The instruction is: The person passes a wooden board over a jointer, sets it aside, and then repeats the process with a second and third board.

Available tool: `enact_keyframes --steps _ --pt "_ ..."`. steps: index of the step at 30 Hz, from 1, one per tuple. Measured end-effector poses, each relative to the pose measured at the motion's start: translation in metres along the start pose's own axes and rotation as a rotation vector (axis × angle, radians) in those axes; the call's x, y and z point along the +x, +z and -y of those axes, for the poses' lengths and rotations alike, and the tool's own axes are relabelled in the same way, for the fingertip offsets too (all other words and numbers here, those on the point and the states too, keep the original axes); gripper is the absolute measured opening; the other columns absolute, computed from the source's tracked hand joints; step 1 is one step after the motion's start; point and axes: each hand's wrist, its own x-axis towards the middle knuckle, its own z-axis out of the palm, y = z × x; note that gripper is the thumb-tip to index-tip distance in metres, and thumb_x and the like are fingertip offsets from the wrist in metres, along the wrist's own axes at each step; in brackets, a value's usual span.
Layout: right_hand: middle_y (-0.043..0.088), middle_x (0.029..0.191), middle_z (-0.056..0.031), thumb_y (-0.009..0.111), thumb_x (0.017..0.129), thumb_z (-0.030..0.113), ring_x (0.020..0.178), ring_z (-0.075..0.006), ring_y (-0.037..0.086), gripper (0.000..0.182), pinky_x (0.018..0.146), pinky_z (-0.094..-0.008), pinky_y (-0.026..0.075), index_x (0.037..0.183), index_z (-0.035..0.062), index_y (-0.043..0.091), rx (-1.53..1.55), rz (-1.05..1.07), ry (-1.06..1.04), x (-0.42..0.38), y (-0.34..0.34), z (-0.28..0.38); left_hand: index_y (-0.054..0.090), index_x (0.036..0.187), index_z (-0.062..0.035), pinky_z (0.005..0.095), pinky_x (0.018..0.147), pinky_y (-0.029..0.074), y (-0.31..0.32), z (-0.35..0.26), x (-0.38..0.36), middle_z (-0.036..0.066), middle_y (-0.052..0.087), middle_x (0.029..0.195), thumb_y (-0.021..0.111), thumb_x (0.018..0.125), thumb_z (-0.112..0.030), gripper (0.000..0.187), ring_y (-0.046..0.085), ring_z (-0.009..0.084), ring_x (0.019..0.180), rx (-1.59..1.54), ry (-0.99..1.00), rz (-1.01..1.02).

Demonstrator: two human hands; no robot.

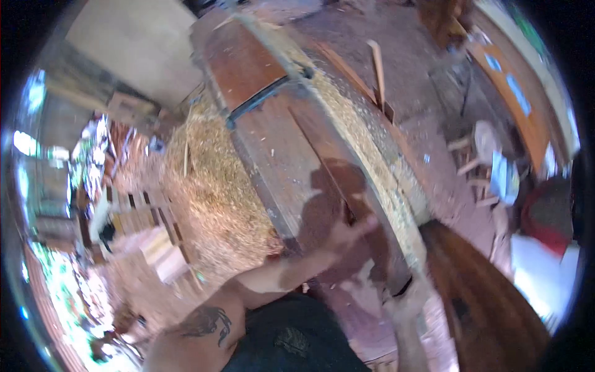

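Observation:
A long reddish-brown wooden board (328, 142) appears to lie lengthwise on the metal bed (266, 142) of a woodworking machine that looks like a jointer, beside its raised side rail (353, 118). My left hand (356, 232) reaches across from the left and rests on the board, fingers stretched out, partly blurred. At the near end of the board my right hand (406, 301) is closed around its end, beside a dark gap; its fingers are smeared. My shadow falls over the board and bed.
Wood shavings (214, 180) are heaped left of the machine. A wide dark plank (489, 297) leans at the lower right. Stacked wood pieces (164, 254) lie on the floor at left. A pale sheet (133, 43) stands at upper left, and an upright stick (377, 74) beyond the rail.

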Motion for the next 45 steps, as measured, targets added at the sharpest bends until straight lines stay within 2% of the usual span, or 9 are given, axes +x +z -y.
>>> enact_keyframes --steps 1,3,6,7,8,11,15,27,45 --pt "0.067 0.111 -0.0224 0.087 0.065 0.023 0.104 -0.0422 0.066 0.076 0.09 -0.0533 0.053 0.13 -0.0041 0.058 -0.065 0.051 0.049 -0.003 -0.001 0.001 0.029 0.155 0.0097 0.0357 0.115 0.04 0.01 -0.01 -0.017 0.017 0.057 0.14 0.078 0.094 -0.05 0.098 0.053 0.026 0.133 0.062 0.045 -0.007" --pt "0.066 0.111 -0.0217 0.088 0.062 0.024 0.103 -0.0426 0.065 0.078 0.092 -0.0526 0.052 0.13 -0.0012 0.059 -0.121 0.069 0.076 -0.007 -0.001 0.004 0.007 0.16 0.0158 0.0377 0.121 0.036 0.035 0.043 -0.007 0.026 0.05 0.151 0.08 0.09 -0.055 0.124 0.048 0.0325 0.142 -0.308 0.062 -0.042" --pt "0.065 0.116 -0.0205 0.09 0.057 0.017 0.108 -0.0443 0.063 0.079 0.097 -0.051 0.05 0.13 0.0035 0.061 -0.214 0.027 0.065 -0.011 0.01 -0.008 -0.003 0.157 0.0227 0.0398 0.124 0.032 0.018 0.078 0.007 0.039 0.04 0.156 0.082 0.082 -0.065 0.143 0.042 0.0414 0.149 0.076 0.051 -0.043" --pt "0.064 0.111 -0.0209 0.092 0.06 0.026 0.104 -0.0446 0.063 0.079 0.091 -0.0523 0.05 0.127 0.0012 0.06 -0.248 0.016 0.032 -0.004 0.013 -0.004 -0.008 0.154 0.0254 0.0399 0.125 0.032 0.011 0.069 0.009 0.047 0.036 0.155 0.08 0.078 -0.071 0.151 0.04 0.0483 0.149 0.129 -0.01 -0.032" --pt "0.064 0.106 -0.0213 0.094 0.063 0.035 0.099 -0.045 0.063 0.08 0.085 -0.0536 0.051 0.125 -0.0011 0.059 -0.282 0.007 0.008 0.002 0.018 0.001 -0.008 0.154 0.0249 0.0403 0.124 0.033 0.003 0.061 0.012 0.047 0.038 0.153 0.079 0.078 -0.072 0.151 0.042 0.0492 0.147 0.135 -0.035 -0.03" --pt "0.064 0.109 -0.0207 0.093 0.063 0.03 0.102 -0.0451 0.062 0.078 0.088 -0.0538 0.05 0.126 0.0 0.059 -0.254 0.006 -0.031 0.031 0.033 0.023 -0.005 0.157 0.0225 0.0423 0.121 0.038 -0.025 0.031 0.033 0.048 0.044 0.147 0.079 0.075 -0.075 0.152 0.049 0.0508 0.141 0.247 -0.146 -0.026" --pt "0.065 0.11 -0.0219 0.094 0.062 0.027 0.103 -0.0458 0.062 0.078 0.089 -0.0543 0.049 0.126 -0.0003 0.059 -0.238 -0.001 -0.018 0.067 0.061 0.044 0.0 0.156 0.0248 0.0405 0.117 0.043 -0.058 0.009 0.062 0.045 0.048 0.147 0.077 0.077 -0.076 0.15 0.053 0.0464 0.14 0.246 -0.108 -0.058" --pt "0.066 0.112 -0.0282 0.097 0.059 0.019 0.106 -0.0497 0.063 0.081 0.093 -0.0549 0.05 0.126 -0.0045 0.058 -0.271 -0.057 -0.108 0.145 0.118 0.088 0.012 0.155 0.0256 0.0411 0.12 0.04 -0.132 -0.014 0.139 0.048 0.039 0.152 0.08 0.069 -0.077 0.15 0.047 0.0482 0.145 0.203 -0.063 -0.112" --pt "0.067 0.112 -0.0288 0.098 0.061 0.025 0.107 -0.0498 0.063 0.079 0.095 -0.0551 0.051 0.121 -0.0061 0.058 -0.352 -0.059 -0.14 0.258 0.189 0.162 0.026 0.15 0.0269 0.0403 0.122 0.037 -0.23 -0.047 0.247 0.045 0.04 0.154 0.083 0.065 -0.078 0.147 0.045 0.0469 0.147 0.187 0.008 -0.203"
